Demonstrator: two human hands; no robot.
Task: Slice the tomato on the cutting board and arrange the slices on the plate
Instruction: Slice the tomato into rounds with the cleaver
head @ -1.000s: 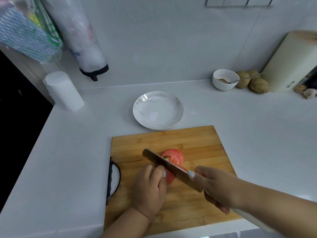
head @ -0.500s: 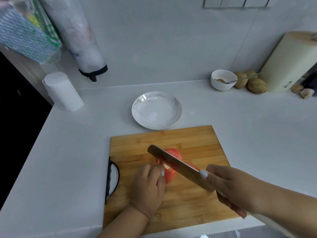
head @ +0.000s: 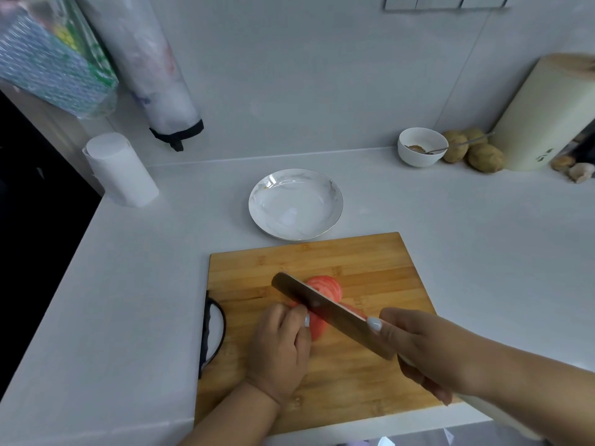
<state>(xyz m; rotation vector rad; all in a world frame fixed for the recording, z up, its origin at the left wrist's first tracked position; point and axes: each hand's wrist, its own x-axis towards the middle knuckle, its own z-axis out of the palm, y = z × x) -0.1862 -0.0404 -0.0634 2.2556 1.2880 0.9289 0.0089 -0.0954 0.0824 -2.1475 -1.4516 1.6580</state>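
While the left hand (head: 280, 344) apparently grips the tomato (head: 323, 304), the right (head: 418, 349) clasps the knife (head: 325, 312).

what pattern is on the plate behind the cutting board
The plate is white with faint grey marble-like veining and a thin gold rim, seen in the head view.

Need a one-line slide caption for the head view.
Left hand steadies tomato on cutting board while right hand slices with knife; plate empty.

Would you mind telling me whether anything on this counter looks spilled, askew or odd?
Nothing stands out: the plate sits bare beyond the cutting board, and the tomato slices lie together beside the knife.
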